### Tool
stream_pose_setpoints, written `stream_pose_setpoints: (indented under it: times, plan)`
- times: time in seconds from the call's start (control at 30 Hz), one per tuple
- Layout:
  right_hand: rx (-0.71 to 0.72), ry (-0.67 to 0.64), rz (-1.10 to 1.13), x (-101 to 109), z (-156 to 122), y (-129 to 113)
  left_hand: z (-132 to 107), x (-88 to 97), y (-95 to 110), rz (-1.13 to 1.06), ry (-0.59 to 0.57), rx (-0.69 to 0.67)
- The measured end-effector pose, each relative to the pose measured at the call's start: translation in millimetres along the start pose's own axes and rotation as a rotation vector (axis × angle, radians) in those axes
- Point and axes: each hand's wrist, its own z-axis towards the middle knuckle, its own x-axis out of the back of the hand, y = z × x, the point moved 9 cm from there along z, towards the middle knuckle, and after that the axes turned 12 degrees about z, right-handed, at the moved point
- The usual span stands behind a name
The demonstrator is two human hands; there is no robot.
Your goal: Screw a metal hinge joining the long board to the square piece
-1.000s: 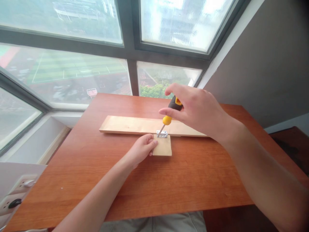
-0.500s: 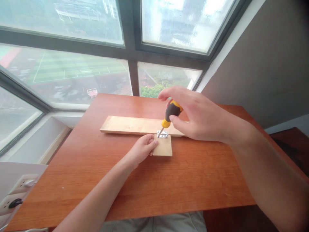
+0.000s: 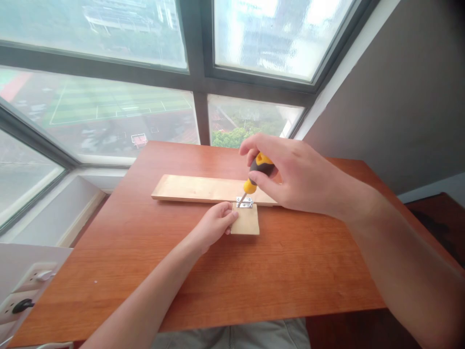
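My right hand [image 3: 279, 169] grips the black and yellow handle of a screwdriver [image 3: 250, 186], which leans with its tip down on the left part of a silver metal hinge [image 3: 244, 202]. The hinge spans the seam between a small square wooden piece [image 3: 245, 222] and a long pale wooden board [image 3: 196, 189]. My left hand [image 3: 218, 220] pinches the left edge of the small piece, its thumb on top. Part of the long board lies hidden behind my right hand. The exact screw under the tip is too small to make out.
Both boards rest on a reddish-brown wooden table [image 3: 145, 271]. Large framed windows [image 3: 199, 82] rise behind it, with a grey wall [image 3: 392, 106] at the right. Wall sockets with a black plug [image 3: 23, 306] are at the lower left.
My right hand has shifted slightly down and its fingers have turned around the screwdriver handle, which has rotated a little. My left hand and the boards stay in place.
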Motion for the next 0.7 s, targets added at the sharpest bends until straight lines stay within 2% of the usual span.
stream_pose_setpoints:
  times: [0.17,0.23,0.33,0.4,0.6,0.7]
  plan:
    - [-0.113,0.15,-0.269,4.7,2.2,12.3,0.2,1.7,-2.6,0.033,0.012,0.004]
    - [-0.11,0.103,-0.215,4.3,1.5,11.2,0.4,1.4,-3.1,0.034,0.006,0.002]
    - [-0.03,-0.075,0.002,-2.3,-0.2,2.5,0.6,0.6,-2.8,0.025,-0.001,0.003]
    - [0.009,-0.131,0.063,-4.5,-0.6,-2.3,0.6,0.4,-2.1,0.017,-0.002,0.003]
    - [-0.129,0.086,-0.286,7.8,4.1,7.4,0.4,2.2,-1.5,0.033,0.015,-0.005]
    - [-0.05,-0.004,-0.132,1.9,4.5,3.3,0.7,1.6,-2.7,0.034,0.008,-0.003]
